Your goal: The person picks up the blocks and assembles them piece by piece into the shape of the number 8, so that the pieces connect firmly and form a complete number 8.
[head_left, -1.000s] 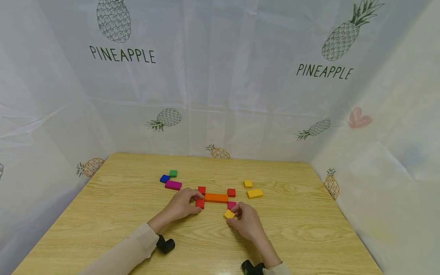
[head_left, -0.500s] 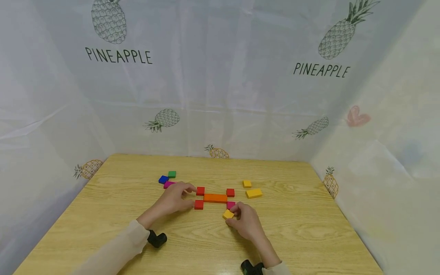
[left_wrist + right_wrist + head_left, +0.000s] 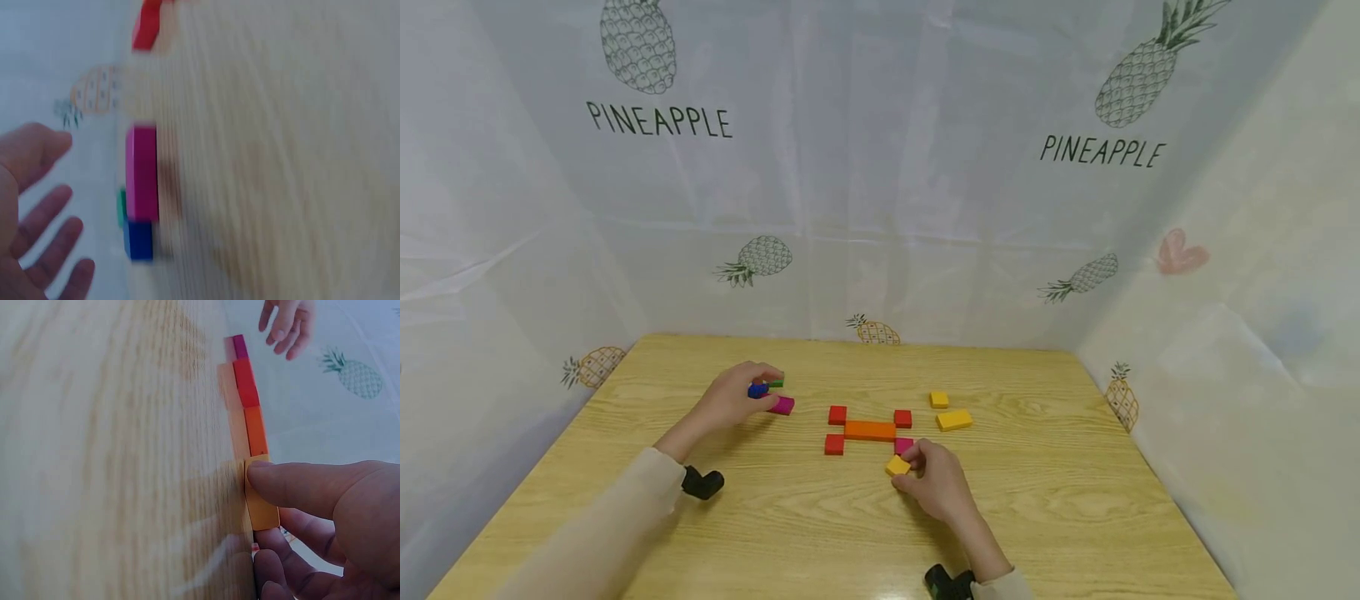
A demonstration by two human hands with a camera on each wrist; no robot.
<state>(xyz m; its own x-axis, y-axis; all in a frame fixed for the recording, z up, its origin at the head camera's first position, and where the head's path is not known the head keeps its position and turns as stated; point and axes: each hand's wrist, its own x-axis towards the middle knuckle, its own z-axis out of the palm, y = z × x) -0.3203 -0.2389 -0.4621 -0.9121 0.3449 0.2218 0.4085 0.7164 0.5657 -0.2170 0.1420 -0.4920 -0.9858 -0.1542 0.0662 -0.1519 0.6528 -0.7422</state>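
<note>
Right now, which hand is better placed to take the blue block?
Probably the left hand: it holds nothing and is near the blue block, while the right hand pinches a small yellow block.

Green block [image 3: 778, 384] partly hidden behind the left fingers [image 3: 763, 370]
The magenta block [image 3: 784, 405] is partly covered too; the right fingers [image 3: 917, 452] mask part of the pink block [image 3: 903, 445] and yellow block [image 3: 897, 466]. The blurred left wrist view crops a red piece [image 3: 147, 28].

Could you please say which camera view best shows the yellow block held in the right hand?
The right wrist view: the yellow block looks largest there, though the right hand partly covers it. The head view shows it small, pinched; the left wrist view lacks it.
</note>
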